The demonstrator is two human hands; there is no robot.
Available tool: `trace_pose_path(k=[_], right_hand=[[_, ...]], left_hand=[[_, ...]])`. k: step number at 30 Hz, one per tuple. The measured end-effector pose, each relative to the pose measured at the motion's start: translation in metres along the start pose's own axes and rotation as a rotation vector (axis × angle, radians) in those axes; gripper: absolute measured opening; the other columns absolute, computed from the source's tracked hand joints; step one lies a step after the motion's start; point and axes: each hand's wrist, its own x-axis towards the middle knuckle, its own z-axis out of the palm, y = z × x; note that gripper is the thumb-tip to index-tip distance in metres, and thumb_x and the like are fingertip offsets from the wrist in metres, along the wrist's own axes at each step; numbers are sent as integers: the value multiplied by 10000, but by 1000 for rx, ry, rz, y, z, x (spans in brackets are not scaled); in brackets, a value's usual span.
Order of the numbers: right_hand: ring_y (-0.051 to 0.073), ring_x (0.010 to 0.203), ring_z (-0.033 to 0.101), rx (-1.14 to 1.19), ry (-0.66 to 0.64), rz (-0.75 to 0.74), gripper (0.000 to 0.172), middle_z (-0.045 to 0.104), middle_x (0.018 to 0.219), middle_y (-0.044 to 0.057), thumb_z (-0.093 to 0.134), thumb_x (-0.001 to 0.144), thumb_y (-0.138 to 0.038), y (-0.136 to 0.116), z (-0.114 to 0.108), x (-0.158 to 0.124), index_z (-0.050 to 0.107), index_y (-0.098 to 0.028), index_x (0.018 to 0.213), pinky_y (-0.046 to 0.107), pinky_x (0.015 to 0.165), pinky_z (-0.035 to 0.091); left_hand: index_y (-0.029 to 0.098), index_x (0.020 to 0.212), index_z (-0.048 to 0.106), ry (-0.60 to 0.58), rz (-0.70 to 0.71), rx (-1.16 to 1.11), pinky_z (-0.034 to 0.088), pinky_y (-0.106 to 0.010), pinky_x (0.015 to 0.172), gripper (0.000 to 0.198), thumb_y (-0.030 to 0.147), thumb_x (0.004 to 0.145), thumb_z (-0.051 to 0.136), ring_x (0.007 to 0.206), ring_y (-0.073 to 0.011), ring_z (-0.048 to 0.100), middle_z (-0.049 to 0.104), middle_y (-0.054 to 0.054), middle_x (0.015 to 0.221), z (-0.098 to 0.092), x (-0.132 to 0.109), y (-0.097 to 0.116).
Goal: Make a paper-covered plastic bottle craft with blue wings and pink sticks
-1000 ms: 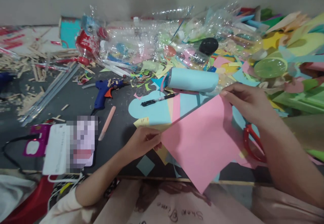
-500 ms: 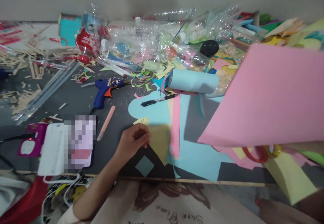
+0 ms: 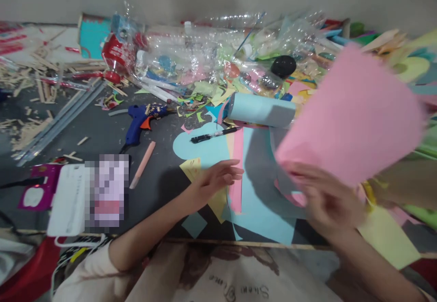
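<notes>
Right hand (image 3: 332, 202): blurred, fingers and thumb apparently pinching the pink sheet (image 3: 355, 115) by its near edge. The sheet is raised over the right half of the worktop (image 3: 150, 186), tilted, its far corners unsupported. Left hand (image 3: 218, 179): empty, fingers loosely extended above the yellow paper and the pink strip (image 3: 236, 174); contact cannot be told.

Risks, as judged: a hold on one edge only may crease the sheet there, or let it flop. A low swing could knock the blue roll (image 3: 256, 107), whose right end lies just behind the sheet in this view. The blue paper (image 3: 262, 227) reaches the worktop's near edge, so a brushing sleeve or forearm might drag it off, with the pen (image 3: 215, 135) shifting if its paper is pulled.

Hard to make out: right fingertips smeared; the sheet covers part of the scrap pile towards the far right corner; beside the right wrist a yellow loop (image 3: 369, 196), the rest of it hidden; phone screen pixelated; worktop cut off at both sides
</notes>
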Motion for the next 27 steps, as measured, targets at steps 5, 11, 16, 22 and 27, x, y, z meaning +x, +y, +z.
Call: trace_pose_path(k=[5,11,16,22,27], right_hand=[[235,1026,712,1,-105,-484,200,757,1012,84,512,932,-183,-12,44,13,637,-255,1071,373,788,627],[255,1241,577,138,112,-132,226,627,1298,93,544,921,-268,-8,40,22,630,-307,1127,473,994,517],[207,973,673,596,247,319,276,684,1135,59,554,875,-324,5,33,34,593,-322,1148,387,796,570],[271,1045,665,552,30,216,423,700,1159,88,442,921,-543,5,44,29,612,-289,1214,436,839,562],[269,1439,352,338,-171,-132,632,360,1572,45,145,944,-643,-7,65,27,310,-377,1493,497,1122,389]], left_hand=[[178,1412,417,73,-53,-11,491,-318,832,759,428,770,735,860,-181,654,711,-57,945,6,19,-5],[156,1463,310,169,34,130,469,-292,750,750,290,807,648,802,-192,640,740,-43,884,1,27,-6],[199,1450,374,261,160,250,463,-303,701,680,331,832,624,740,-194,623,718,-33,851,-2,24,-6],[208,1412,413,204,245,193,499,-303,822,635,339,834,644,960,-214,667,699,-106,1107,-1,25,-18],[290,1369,495,142,180,170,447,-332,1026,568,369,833,665,1321,-275,480,519,-50,1441,4,19,-23]])
